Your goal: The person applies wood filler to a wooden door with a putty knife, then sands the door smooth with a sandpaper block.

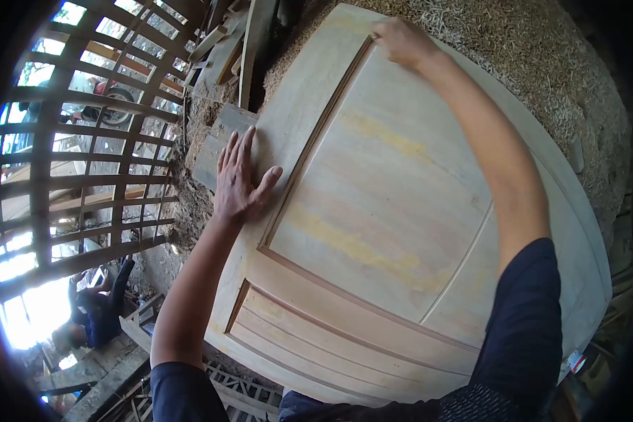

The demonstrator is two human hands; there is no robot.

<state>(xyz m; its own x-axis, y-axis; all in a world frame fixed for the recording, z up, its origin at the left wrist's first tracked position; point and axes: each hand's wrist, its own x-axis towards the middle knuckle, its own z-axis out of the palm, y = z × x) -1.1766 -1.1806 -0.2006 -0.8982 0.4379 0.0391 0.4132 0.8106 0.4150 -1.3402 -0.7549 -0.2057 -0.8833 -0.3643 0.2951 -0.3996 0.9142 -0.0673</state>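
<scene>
A large pale wooden panel door [394, 190] with recessed sections and moulded grooves lies in front of me. Yellowish patches streak its big central panel. My left hand [240, 179] rests on the left border of the door, fingers stretched out and thumb apart, holding nothing. At the far end, my right hand [403, 43] is closed, its fingertips down at the corner of the long dark groove [323, 133]. Whatever those fingers may pinch is hidden or too small to name.
Wood shavings [527, 77] cover the ground beyond the door. A slatted wooden lattice [84, 141] stands on the left, with a person [98, 309] seen low beside it. Boards [250, 53] lean at the back. A small red-and-white item [576, 362] sits near the right edge.
</scene>
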